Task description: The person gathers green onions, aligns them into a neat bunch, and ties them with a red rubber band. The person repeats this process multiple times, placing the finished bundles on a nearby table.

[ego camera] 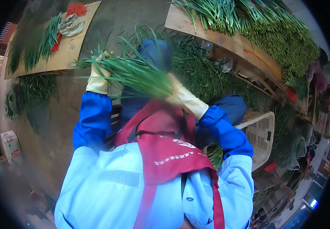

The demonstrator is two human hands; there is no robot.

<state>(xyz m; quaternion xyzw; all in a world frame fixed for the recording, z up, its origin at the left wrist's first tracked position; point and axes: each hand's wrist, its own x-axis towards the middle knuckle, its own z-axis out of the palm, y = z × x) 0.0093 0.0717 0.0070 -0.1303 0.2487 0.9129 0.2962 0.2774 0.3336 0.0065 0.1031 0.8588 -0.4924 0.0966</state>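
Note:
A loose bunch of garlic chives point(136, 75) stretches across my lap, its long flat leaves pointing left. My right hand point(177, 89), in a pale rubber glove, is closed around the right end of the bunch, which is blurred. At the leafy end, my left hand point(99, 71) wears a similar glove and holds the leaves, which partly cover its palm. Some fingertips show above them. Below the bunch lie a dark red apron point(159, 117) and my knees in blue trousers point(155, 53).
Loose leaves point(196, 68) litter the floor ahead. A wooden table point(187, 24) at upper right bears stacked tied bundles point(270, 37). Another wooden board point(76, 48) at upper left carries chives, a cloth point(71, 25) and red ties point(76, 9). A white plastic crate point(260, 137) stands by my right elbow.

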